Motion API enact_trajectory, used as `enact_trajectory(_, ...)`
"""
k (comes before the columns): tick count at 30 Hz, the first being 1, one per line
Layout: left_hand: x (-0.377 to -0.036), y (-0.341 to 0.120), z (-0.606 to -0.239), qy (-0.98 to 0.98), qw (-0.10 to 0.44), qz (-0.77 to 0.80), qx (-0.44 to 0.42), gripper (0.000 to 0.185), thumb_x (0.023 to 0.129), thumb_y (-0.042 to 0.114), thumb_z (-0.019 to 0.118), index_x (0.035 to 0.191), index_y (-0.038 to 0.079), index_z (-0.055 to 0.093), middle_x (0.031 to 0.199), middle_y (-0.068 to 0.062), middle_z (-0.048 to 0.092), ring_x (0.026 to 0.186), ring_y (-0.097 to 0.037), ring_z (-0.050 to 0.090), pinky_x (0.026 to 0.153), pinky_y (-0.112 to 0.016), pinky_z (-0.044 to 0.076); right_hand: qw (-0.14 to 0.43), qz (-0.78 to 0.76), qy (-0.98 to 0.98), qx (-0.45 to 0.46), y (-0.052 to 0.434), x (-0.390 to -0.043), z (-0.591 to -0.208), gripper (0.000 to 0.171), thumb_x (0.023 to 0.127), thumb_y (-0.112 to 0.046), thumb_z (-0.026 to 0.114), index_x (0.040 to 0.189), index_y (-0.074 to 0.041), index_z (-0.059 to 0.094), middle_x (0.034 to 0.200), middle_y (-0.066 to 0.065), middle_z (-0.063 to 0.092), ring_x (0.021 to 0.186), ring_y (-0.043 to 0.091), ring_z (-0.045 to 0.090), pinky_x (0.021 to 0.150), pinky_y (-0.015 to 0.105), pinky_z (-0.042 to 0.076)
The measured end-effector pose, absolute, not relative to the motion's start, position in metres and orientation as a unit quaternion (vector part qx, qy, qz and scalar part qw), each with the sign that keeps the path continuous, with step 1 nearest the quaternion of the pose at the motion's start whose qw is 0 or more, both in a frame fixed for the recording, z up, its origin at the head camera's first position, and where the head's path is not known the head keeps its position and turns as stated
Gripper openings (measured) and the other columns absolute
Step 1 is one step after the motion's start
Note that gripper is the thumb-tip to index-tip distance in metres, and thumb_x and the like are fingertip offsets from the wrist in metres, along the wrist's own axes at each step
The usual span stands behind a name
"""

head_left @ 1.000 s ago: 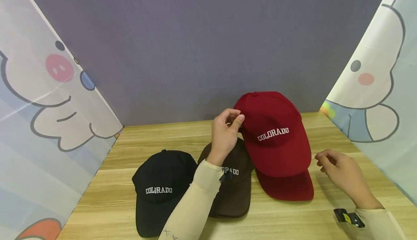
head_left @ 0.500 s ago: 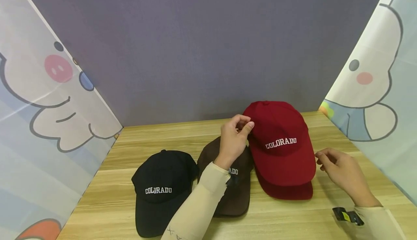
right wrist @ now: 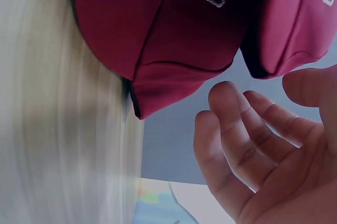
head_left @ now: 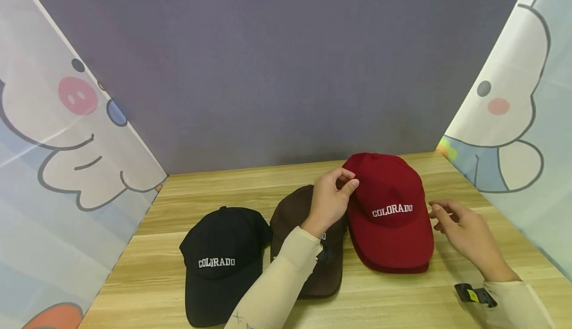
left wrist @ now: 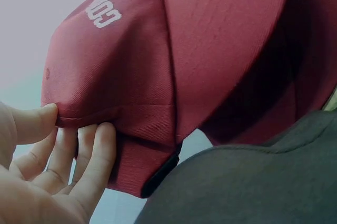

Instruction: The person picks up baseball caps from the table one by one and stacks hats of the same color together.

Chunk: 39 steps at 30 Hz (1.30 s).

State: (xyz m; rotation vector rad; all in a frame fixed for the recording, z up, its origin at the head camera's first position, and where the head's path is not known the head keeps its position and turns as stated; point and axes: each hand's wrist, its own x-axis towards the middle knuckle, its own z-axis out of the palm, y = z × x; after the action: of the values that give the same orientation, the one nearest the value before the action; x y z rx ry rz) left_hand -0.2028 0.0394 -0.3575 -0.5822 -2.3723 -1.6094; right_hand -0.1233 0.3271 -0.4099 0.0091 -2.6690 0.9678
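Note:
Pinched by its left rim between the thumb and fingers of my left hand (head_left: 349, 181), a red "COLORADO" cap (head_left: 390, 210) lies on top of a second red cap (head_left: 395, 268), of which only the brim edge shows. In the left wrist view my left hand (left wrist: 73, 125) pinches the red cap's (left wrist: 158, 61) lower edge, above the brown cap (left wrist: 263, 192). My right hand (head_left: 440, 215) hovers just right of the red caps, fingers loosely curled and holding nothing. The right wrist view shows a gap between my right hand (right wrist: 247, 129) and both red caps (right wrist: 152, 34).
A brown cap (head_left: 297, 215) lies under my left forearm, and a black "COLORADO" cap (head_left: 221, 259) sits to its left on the wooden table (head_left: 250, 180). A purple wall stands behind. Cartoon-printed curtains (head_left: 67, 135) close both sides.
My left hand has lowered the red cap down and to the right onto the other red cap. My right hand has shifted slightly up and toward the cap.

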Motion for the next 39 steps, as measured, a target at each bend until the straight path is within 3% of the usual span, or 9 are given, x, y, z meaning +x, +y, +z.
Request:
enact_trajectory(3,-0.202,0.042,-0.36,-0.812,0.098,-0.54,-0.199,0.008,0.095,0.017,0.074,0.101,0.012,0.074,0.086,0.0,0.072,0.069,0.0,0.052,0.063,-0.016,0.044,0.16,0.34,-0.926,0.016,0.326,-0.123,-0.411,0.038,0.109,-0.025,0.047,0.132,0.002,0.06,0.103,0.023,0.074,0.068,-0.006,0.062,0.055,0.022,0.049)
enact_trajectory(9,-0.201,0.045,-0.364,-0.827,0.082,-0.518,-0.203,0.008,0.096,0.02,0.072,0.101,0.014,0.074,0.087,0.002,0.071,0.07,0.001,0.053,0.065,-0.016,0.045,0.176,0.345,-0.921,0.037,0.326,-0.126,-0.412,0.039,0.108,-0.023,0.052,0.139,0.001,0.057,0.097,0.01,0.073,0.07,-0.005,0.063,0.059,0.018,0.048)
enact_trajectory(16,-0.202,0.045,-0.367,-0.836,0.068,-0.505,-0.203,0.009,0.098,0.02,0.071,0.105,0.014,0.073,0.089,0.003,0.07,0.072,0.0,0.055,0.065,-0.016,0.046,0.174,0.335,-0.924,0.056,0.323,-0.129,-0.415,0.041,0.106,-0.02,0.055,0.143,-0.001,0.055,0.104,0.021,0.071,0.072,-0.005,0.062,0.059,0.021,0.045)
enact_trajectory(23,-0.202,0.044,-0.369,-0.84,0.046,-0.492,-0.222,0.014,0.099,0.015,0.068,0.112,0.014,0.071,0.098,0.0,0.071,0.079,-0.001,0.061,0.071,-0.015,0.049,0.171,0.32,-0.929,0.07,0.323,-0.129,-0.418,0.04,0.104,-0.018,0.059,0.14,-0.003,0.059,0.109,0.021,0.072,0.08,-0.014,0.053,0.059,0.023,0.047)
enact_trajectory(30,-0.201,0.044,-0.369,-0.844,0.019,-0.488,-0.222,0.027,0.099,0.02,0.069,0.125,0.018,0.064,0.103,0.003,0.067,0.086,-0.002,0.06,0.075,-0.018,0.05,0.164,0.318,-0.93,0.078,0.323,-0.129,-0.419,0.039,0.103,-0.016,0.06,0.139,-0.001,0.059,0.112,0.022,0.071,0.082,-0.013,0.053,0.061,0.024,0.049)
enact_trajectory(39,-0.2,0.045,-0.369,-0.847,0.028,-0.474,-0.24,0.041,0.096,0.019,0.071,0.136,0.022,0.06,0.103,0.002,0.068,0.085,-0.003,0.061,0.077,-0.018,0.05,0.137,0.305,-0.94,0.069,0.323,-0.131,-0.422,0.05,0.1,-0.02,0.066,0.145,-0.001,0.052,0.114,0.024,0.073,0.085,-0.019,0.052,0.064,0.023,0.05)
